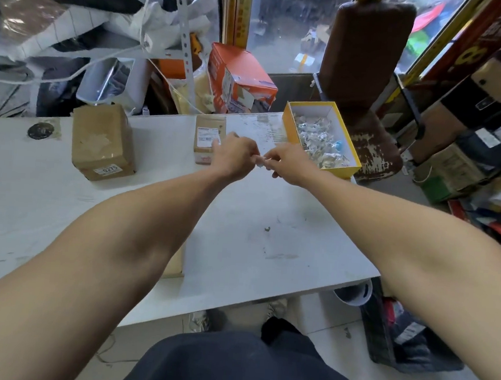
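Note:
Both my arms reach forward over a white table (238,249). My left hand (235,155) and my right hand (290,163) meet above the table's far side and together pinch a small white scrap of paper (262,161) between their fingertips. Just to the right of my hands stands a yellow box (287,123) with a white inside, holding several crumpled white and pale blue scraps (319,141). Behind my left hand lies a small brown parcel (207,126) with a white label, partly hidden by the hand.
A larger taped cardboard box (101,142) marked 0275 stands at the table's left, with a dark round disc (40,130) beyond it. Bags, an orange carton (237,78) and clutter crowd the back. A worn brown chair (370,64) stands right of the table.

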Demonstrator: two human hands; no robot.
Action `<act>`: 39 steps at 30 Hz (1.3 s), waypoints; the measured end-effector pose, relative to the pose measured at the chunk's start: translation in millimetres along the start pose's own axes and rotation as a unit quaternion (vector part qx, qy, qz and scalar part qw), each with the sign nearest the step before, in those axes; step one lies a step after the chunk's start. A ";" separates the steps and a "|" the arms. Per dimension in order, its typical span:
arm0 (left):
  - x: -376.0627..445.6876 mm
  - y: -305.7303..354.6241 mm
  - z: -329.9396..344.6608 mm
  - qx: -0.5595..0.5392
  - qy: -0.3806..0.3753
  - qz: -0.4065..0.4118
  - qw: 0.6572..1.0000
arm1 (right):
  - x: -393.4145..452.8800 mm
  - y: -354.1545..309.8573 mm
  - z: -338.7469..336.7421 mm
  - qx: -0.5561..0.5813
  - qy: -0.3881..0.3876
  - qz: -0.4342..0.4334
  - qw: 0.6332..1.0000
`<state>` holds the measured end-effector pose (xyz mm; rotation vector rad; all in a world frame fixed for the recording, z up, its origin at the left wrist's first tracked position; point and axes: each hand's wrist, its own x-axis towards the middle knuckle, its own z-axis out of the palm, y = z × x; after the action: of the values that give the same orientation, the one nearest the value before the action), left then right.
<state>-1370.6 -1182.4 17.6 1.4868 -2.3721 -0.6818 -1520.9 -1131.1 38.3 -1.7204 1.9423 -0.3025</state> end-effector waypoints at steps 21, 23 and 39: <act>171.4 163.2 81.9 0.039 0.033 -0.111 0.992 | 114.7 210.2 -140.6 -0.087 0.036 0.011 0.996; 189.7 165.5 83.5 0.030 0.043 -0.118 0.992 | 127.2 214.6 -147.7 -0.079 0.036 0.005 0.996; 281.4 161.7 116.1 0.026 0.002 -0.127 0.992 | 207.6 246.6 -144.3 -0.059 0.016 -0.002 0.998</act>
<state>-1672.8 -1346.2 -6.3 1.8309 -2.2349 -0.6742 -1817.6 -1316.3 -10.8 -1.8032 2.0159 -0.2209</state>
